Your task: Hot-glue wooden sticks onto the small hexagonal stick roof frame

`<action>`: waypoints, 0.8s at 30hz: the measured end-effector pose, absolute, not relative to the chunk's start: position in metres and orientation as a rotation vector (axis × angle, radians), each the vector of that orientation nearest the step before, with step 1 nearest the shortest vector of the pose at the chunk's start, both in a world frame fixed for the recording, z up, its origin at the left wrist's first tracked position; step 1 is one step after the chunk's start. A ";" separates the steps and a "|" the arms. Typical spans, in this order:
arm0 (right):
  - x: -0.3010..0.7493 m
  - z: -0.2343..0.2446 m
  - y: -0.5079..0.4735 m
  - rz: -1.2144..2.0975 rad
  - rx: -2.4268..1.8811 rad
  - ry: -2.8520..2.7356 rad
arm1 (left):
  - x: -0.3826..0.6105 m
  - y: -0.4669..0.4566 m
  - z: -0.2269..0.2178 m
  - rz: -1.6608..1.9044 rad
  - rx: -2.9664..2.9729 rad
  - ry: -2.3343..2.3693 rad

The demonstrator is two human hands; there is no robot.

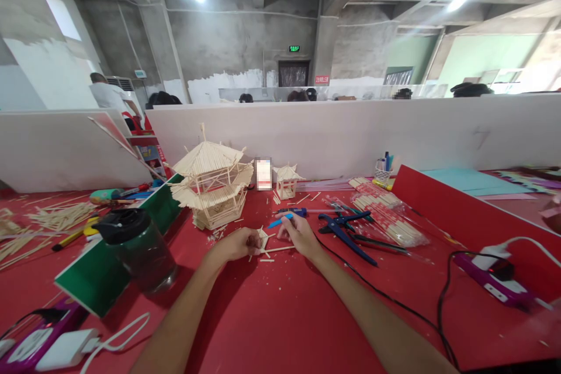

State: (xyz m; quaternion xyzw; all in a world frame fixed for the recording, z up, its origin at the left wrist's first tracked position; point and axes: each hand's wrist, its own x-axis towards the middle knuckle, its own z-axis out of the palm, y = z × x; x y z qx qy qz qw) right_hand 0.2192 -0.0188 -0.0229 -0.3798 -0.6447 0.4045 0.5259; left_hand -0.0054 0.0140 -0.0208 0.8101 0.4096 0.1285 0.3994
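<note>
My left hand (248,243) is closed on a small frame of thin wooden sticks (263,238) held low over the red table; its fingers hide part of the frame. A slim blue pen-like tool (280,221) is gripped in my right hand (298,235), its tip pointing left above the frame. Short loose sticks (266,260) lie just below the hands, and a longer stick (280,249) reaches toward my right wrist. Behind my right hand lies a dark blue tool (298,211) with a translucent rod, resembling a glue gun.
A large stick pavilion (214,187) and a small one (287,182) stand behind my hands. Blue pliers-like cutters (350,234) and bagged sticks (390,216) lie right. A dark bottle (140,251) and green board (92,280) stand left. A black cable (385,292) crosses the right side.
</note>
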 end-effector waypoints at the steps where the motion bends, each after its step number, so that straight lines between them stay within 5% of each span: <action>1: 0.219 -0.024 -0.019 0.970 -0.917 -1.540 | -0.006 0.014 -0.021 0.329 2.052 1.038; 24: 0.214 -0.038 -0.021 0.969 -0.931 -1.837 | -0.003 0.012 -0.017 0.312 2.063 1.019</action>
